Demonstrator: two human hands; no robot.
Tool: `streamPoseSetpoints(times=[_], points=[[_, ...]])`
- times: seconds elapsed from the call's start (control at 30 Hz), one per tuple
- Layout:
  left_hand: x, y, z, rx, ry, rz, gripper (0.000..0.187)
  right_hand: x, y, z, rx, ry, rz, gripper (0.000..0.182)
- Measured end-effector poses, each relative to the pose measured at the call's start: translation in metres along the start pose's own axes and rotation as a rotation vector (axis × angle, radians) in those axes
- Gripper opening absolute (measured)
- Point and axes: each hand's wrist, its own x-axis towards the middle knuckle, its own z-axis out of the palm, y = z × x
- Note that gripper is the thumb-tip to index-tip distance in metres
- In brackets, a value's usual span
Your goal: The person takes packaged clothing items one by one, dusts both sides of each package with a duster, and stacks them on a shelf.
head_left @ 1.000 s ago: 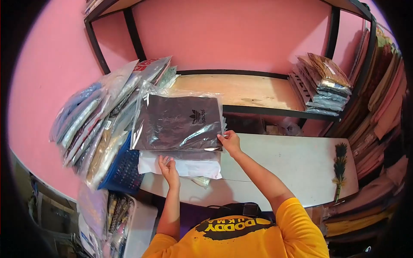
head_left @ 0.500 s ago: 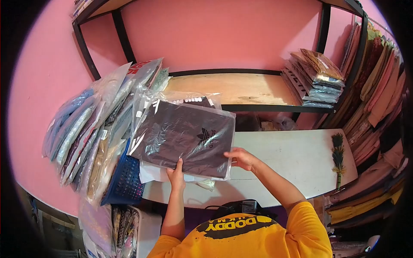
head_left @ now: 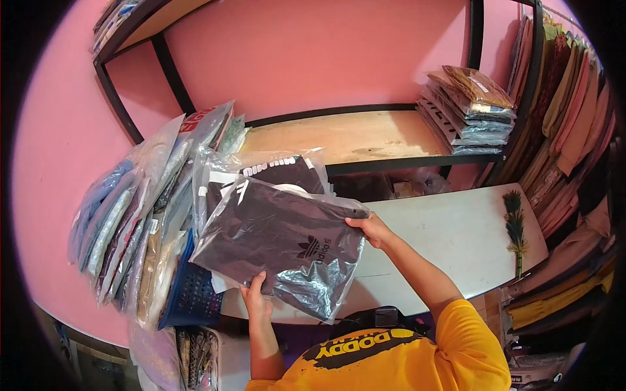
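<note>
Between my two hands is a folded dark garment in a clear plastic bag (head_left: 274,228), with a black adidas logo facing up. My left hand (head_left: 256,298) grips its lower left edge, thumb on top. At the upper right corner, my right hand (head_left: 370,229) pinches the plastic, thumb on top. The bag is tilted, and its lower right part sags and shines. Partly covered behind it lies another bagged black garment (head_left: 279,171) with white lettering. A blue plastic basket (head_left: 189,298) stands to the left, filled with upright bagged clothes (head_left: 140,221).
A white table (head_left: 430,228) extends to the right, with a green artificial sprig (head_left: 514,225) at its far end. Behind is a black-framed shelf (head_left: 352,133) carrying a stack of bagged clothes (head_left: 473,114). Garments hang on a rack (head_left: 574,130) at the right.
The adidas bag has turned clockwise and moved down, showing more of the black garment behind it. My right hand has risen slightly; my left hand has moved lower and to the left.
</note>
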Motion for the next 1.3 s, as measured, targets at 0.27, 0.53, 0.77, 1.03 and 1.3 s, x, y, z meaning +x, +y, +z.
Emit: streamPoseSetpoints(times=[0.27, 0.53, 0.77, 1.03, 1.3], points=[[-0.029, -0.023, 0.072, 0.114, -0.251, -0.047, 0.048, -0.084, -0.027, -0.070, 0.002, 0.212, -0.270, 0.019], [-0.053, -0.117, 0.176, 0.255, -0.617, -0.201, 0.044, -0.181, -0.034, -0.185, -0.022, 0.602, -0.350, 0.026], [-0.058, -0.216, 0.255, 0.341, -0.853, -0.482, 0.051, -0.225, -0.020, -0.266, -0.010, 0.800, -0.386, 0.024], [-0.069, -0.262, 0.305, 0.358, -1.025, -0.407, 0.053, -0.240, 0.004, -0.323, -0.032, 0.822, -0.455, 0.026], [-0.109, -0.375, 0.192, 0.863, -0.851, -0.382, 0.057, -0.269, 0.093, -0.404, -0.169, 0.938, 0.057, 0.018]])
